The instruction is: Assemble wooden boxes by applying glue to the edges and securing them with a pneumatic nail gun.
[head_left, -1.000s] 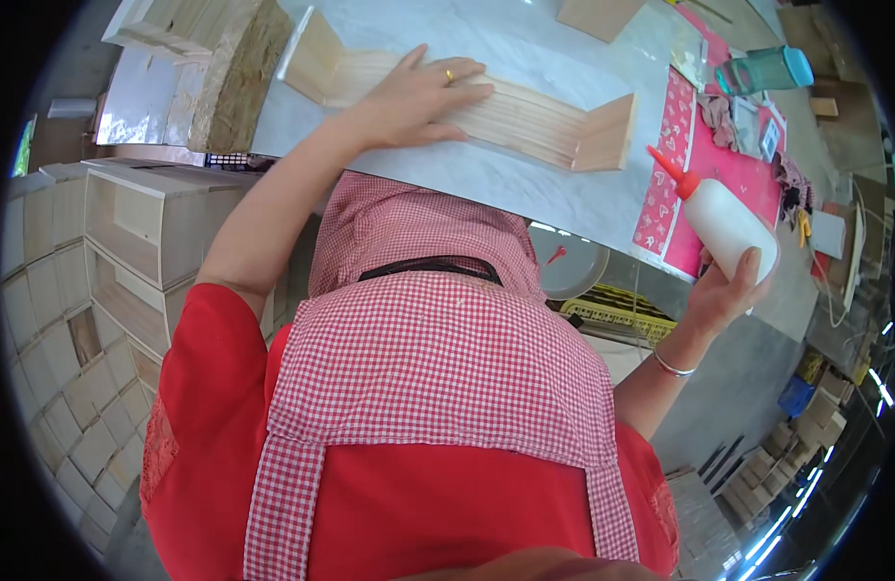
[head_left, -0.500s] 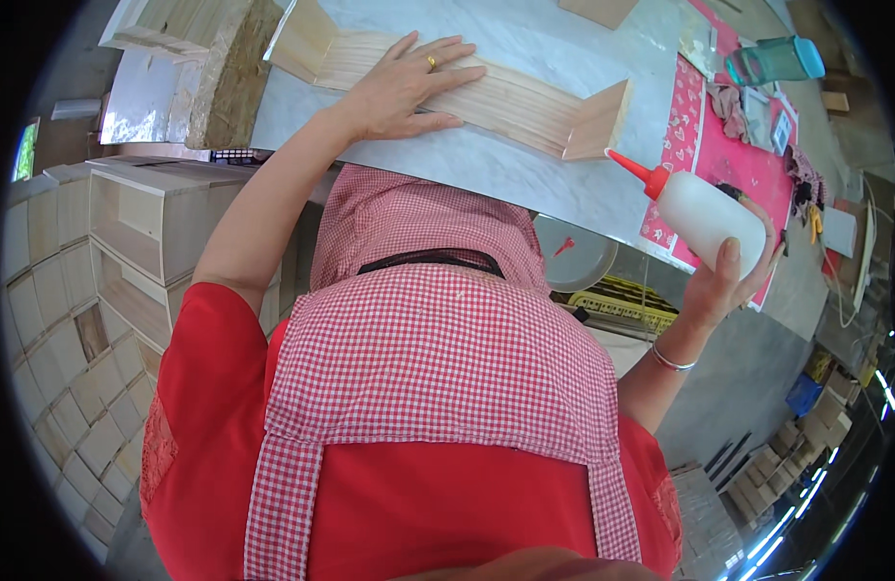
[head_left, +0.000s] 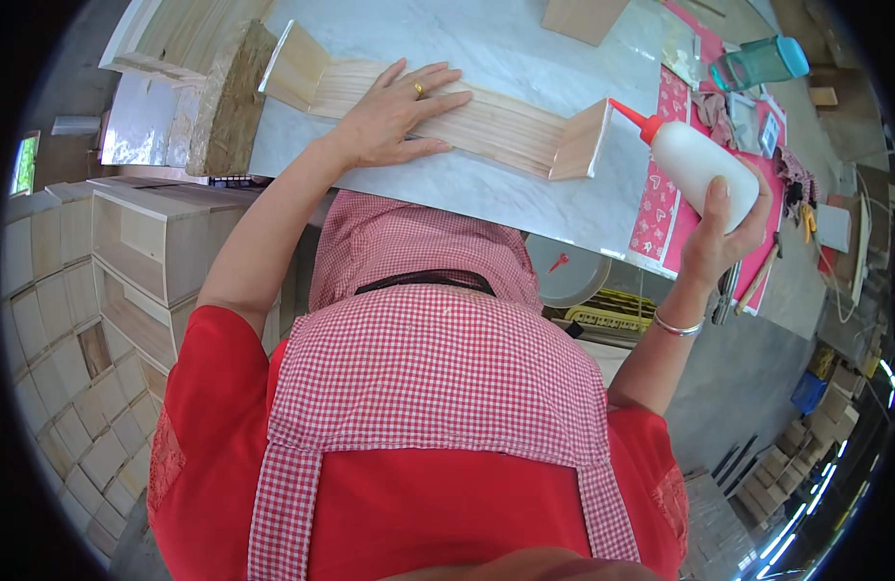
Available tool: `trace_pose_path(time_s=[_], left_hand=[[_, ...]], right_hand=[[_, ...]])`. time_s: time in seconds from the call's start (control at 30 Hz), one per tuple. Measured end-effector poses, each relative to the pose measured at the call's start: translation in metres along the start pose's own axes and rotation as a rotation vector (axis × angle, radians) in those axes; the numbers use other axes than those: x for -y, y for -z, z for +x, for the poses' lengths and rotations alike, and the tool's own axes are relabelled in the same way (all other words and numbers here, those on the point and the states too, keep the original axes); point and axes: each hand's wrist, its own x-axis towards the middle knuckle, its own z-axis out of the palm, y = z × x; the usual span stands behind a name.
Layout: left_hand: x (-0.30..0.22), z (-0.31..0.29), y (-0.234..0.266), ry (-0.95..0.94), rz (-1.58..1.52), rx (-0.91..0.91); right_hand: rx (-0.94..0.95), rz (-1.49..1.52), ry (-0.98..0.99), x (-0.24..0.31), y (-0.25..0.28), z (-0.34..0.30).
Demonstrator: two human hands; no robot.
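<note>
A long pale wooden board with an upright end piece at each side, forming a shallow U-shaped wooden frame (head_left: 510, 124), lies on the marble-patterned table. Fingers spread, my left hand (head_left: 394, 116) rests flat on the board left of its middle. My right hand (head_left: 733, 218) grips a white squeeze glue bottle (head_left: 704, 169) with a red pointed nozzle. The nozzle tip sits at the far upper corner of the right end piece; whether it touches the wood I cannot tell. A whitish line shows along that end piece's outer edge.
A teal bottle (head_left: 760, 64), cloths and small tools lie on the pink covering (head_left: 694, 155) at right. Another wooden piece (head_left: 585, 17) stands at the table's far side. Wooden boxes (head_left: 142, 228) are stacked at left. Below the table edge is a round basin (head_left: 573, 281).
The glue bottle's nozzle has moved from the near corner of the right end piece to its far corner. My left hand stays on the board; the whole view has shifted slightly.
</note>
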Motion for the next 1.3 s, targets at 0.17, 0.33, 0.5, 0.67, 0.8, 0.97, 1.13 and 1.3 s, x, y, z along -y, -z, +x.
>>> trace_pose_path(time_s=[0.17, 0.33, 0.5, 0.67, 0.8, 0.97, 1.13, 1.3], left_hand=[[0.001, 0.002, 0.000, -0.010, -0.003, -0.013], [0.005, 0.008, 0.002, -0.019, -0.013, 0.011], [-0.003, -0.010, 0.000, 0.026, 0.003, -0.054], [-0.021, -0.006, -0.027, -0.089, 0.115, -0.242], [-0.038, -0.014, 0.049, -0.106, 0.043, -0.452], [0.063, -0.045, 0.194, 0.538, 0.312, -0.800], [0.166, -0.071, 0.265, 1.108, 0.510, -0.260], [0.201, -0.074, 0.272, 1.122, 0.406, -0.086]], right_hand=[[0.015, -0.005, -0.028, 0.002, 0.007, -0.002], [0.063, 0.070, -0.047, 0.004, 0.028, -0.020], [-0.141, 0.079, -0.175, -0.032, 0.016, -0.022], [-0.221, -0.232, -0.126, -0.143, 0.001, 0.026], [-0.174, -0.305, -0.143, -0.194, -0.019, 0.053], [-0.048, -0.430, -0.227, -0.191, -0.025, 0.060], [-0.065, -0.509, -0.044, -0.169, -0.011, 0.048], [-0.057, -0.566, -0.098, -0.140, 0.001, 0.032]])
